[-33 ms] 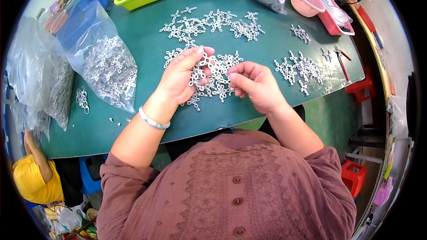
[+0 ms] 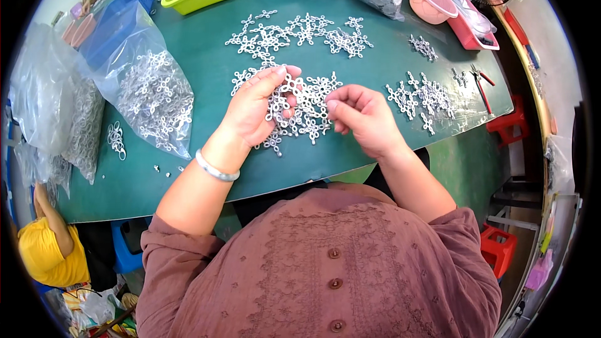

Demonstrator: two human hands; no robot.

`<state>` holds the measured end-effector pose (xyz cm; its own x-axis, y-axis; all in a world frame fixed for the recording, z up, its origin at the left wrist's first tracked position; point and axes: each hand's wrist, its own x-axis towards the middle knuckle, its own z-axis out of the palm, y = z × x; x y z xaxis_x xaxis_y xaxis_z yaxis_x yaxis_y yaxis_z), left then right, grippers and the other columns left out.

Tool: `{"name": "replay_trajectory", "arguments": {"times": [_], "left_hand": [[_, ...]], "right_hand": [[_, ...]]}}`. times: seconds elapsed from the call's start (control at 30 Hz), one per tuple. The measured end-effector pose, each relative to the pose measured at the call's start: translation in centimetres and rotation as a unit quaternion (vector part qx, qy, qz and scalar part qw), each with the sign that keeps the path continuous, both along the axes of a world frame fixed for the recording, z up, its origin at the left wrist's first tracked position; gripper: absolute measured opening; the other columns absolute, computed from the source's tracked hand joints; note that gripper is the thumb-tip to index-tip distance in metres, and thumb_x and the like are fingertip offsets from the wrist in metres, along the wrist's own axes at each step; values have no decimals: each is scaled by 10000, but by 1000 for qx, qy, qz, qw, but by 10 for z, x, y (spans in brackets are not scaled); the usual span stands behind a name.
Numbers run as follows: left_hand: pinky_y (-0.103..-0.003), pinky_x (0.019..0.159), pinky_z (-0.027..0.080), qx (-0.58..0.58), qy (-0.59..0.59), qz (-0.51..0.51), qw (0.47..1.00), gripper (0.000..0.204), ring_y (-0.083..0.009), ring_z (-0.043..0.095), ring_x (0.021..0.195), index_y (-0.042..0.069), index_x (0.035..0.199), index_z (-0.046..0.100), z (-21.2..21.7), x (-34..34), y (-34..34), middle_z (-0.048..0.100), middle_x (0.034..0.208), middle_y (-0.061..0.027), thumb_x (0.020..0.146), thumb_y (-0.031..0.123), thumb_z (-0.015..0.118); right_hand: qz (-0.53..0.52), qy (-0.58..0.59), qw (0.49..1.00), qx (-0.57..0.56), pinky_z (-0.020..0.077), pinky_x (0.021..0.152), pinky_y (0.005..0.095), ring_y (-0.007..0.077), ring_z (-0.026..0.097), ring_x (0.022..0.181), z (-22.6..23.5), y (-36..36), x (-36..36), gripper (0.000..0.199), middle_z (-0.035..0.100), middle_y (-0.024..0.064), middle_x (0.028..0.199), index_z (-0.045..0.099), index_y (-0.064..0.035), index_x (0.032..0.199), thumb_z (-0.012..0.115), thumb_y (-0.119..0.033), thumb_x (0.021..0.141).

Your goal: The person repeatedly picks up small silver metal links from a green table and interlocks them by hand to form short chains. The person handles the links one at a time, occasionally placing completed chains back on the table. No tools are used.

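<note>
Compared with a moment ago, my right grip (image 2: 366, 122) sits slightly farther right, away from my left grip (image 2: 255, 105), which stays in place, grasping a silver looped piece (image 2: 293, 85). My right one is curled with its tips close together, and I cannot tell whether anything small is pinched there. The held piece lies at my left fingertips, left of my right grip, over a heap of similar pieces (image 2: 311, 128) on the green surface (image 2: 213, 91).
</note>
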<state>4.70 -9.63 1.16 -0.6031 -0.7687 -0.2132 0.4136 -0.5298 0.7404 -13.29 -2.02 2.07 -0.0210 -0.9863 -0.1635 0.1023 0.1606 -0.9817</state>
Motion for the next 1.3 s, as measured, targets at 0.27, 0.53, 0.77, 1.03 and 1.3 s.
{"name": "replay_trajectory", "arguments": {"times": [0.27,0.53,0.77,1.03,1.3], "left_hand": [[-231,480,417,27,23,13,999,190,-127,523,636,44,913,520,-5,1,-3,576,830,-107,896,217,442],[-237,479,404,43,23,5,999,182,-155,498,641,51,943,517,-5,1,-4,523,718,-62,890,211,447],[-204,446,382,28,-81,26,996,210,-103,485,567,48,1054,518,12,-7,5,535,740,-37,851,101,505],[-179,414,350,-34,-101,-19,994,125,-91,473,523,59,921,567,1,-6,7,518,652,-8,847,158,547],[-181,416,354,-47,-96,-7,994,103,-87,475,509,66,831,562,4,-5,9,521,626,-2,840,169,565]], "right_hand": [[-51,436,879,-184,446,616,312,208,556,666,-18,-32,-44,155,568,87,753,607,-45,908,528,-34,776],[62,576,775,-253,438,710,329,268,538,811,-18,-54,-49,205,508,86,875,621,-103,906,561,-15,732],[76,532,811,-232,438,685,337,273,543,779,-5,-47,-64,71,530,92,823,574,-29,791,579,-21,721],[18,392,878,-275,443,638,338,277,556,722,20,-22,-30,48,550,124,771,554,-17,794,558,-28,747],[18,255,953,-164,422,583,237,102,517,645,18,-13,-12,44,553,36,717,555,-4,809,564,-15,767]]}}
